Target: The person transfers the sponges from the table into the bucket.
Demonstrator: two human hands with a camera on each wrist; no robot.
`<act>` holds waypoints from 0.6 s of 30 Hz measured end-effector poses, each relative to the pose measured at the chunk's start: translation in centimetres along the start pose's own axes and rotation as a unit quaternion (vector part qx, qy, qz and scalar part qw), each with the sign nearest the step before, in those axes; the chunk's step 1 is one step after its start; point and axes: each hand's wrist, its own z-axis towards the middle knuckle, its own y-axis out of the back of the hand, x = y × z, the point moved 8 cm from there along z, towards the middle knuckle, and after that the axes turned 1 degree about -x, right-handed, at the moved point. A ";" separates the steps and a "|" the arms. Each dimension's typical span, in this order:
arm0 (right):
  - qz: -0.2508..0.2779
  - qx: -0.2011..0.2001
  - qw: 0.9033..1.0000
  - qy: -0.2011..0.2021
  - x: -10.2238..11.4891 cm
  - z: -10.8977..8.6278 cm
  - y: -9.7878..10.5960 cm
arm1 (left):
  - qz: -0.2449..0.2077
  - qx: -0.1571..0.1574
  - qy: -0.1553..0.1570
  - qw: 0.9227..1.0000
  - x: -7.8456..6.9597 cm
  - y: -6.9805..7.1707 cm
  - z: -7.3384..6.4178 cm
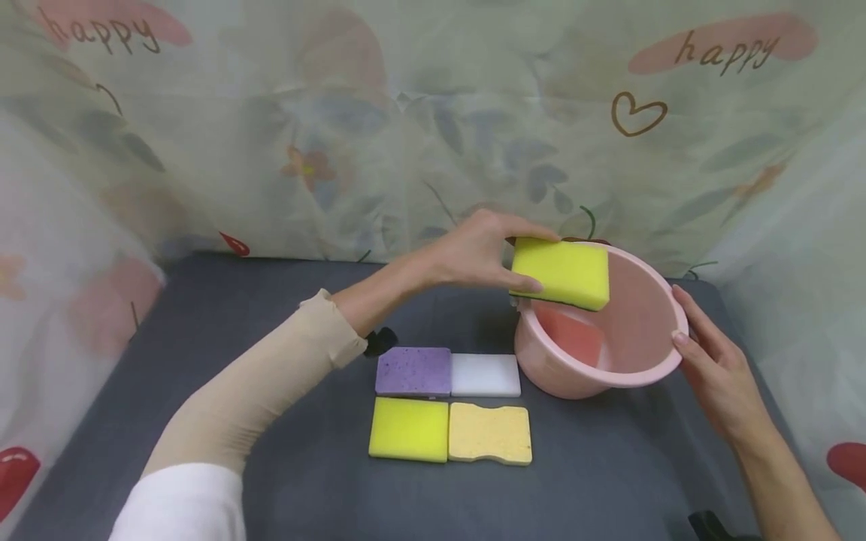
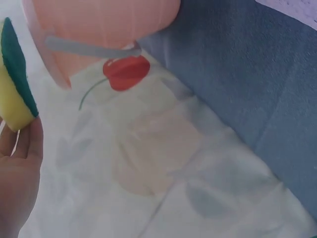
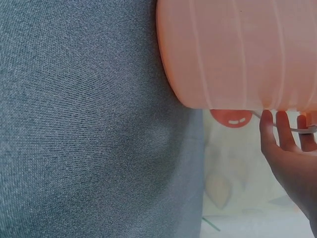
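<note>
My left hand [image 1: 476, 252] pinches a yellow sponge [image 1: 564, 274] with a dark green scouring side facing down. The sponge is over the left part of a pink bucket [image 1: 546, 368], above its opening. In the left wrist view, the fingers grip the end of the sponge [image 2: 15, 96], apart from the bucket's rim. On the right, my right hand [image 1: 720, 376] holds the bucket by its rim, thumb at the edge and fingers on the outer wall. The bucket stands tilted, its opening facing me. A reddish-pink sponge [image 1: 575, 338] lies inside it.
Left of the bucket, a purple sponge [image 1: 413, 372] and a white sponge [image 1: 485, 376] lie side by side. In front of them are another yellow sponge [image 1: 409, 430] and a pale-yellow, wavy-edged sponge [image 1: 490, 433]. A printed curtain [image 1: 406, 150] borders the dark grey table [image 1: 304, 481].
</note>
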 end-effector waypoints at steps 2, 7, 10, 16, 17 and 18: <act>-0.011 -0.004 1.000 -0.007 -0.1 0.0 0.1 | -0.004 0.009 -0.006 1.000 -0.3 -0.6 0.3; -0.037 -0.012 0.999 -0.023 -0.4 0.0 0.2 | -0.009 0.036 -0.002 0.999 -0.7 -2.0 1.2; -0.046 -0.014 0.999 -0.025 -0.4 0.1 0.3 | -0.001 0.055 0.009 0.998 -0.9 -2.8 1.9; -0.058 -0.018 0.998 -0.027 -0.6 -0.1 0.3 | 0.008 0.065 0.002 0.998 -1.3 -4.2 2.7; -0.061 -0.018 0.998 -0.029 -0.7 -0.1 0.3 | 0.007 0.067 0.001 0.998 -1.3 -4.4 2.7; -0.063 -0.017 0.997 -0.029 -0.7 -0.2 0.2 | 0.007 0.068 0.001 0.998 -1.2 -4.6 2.7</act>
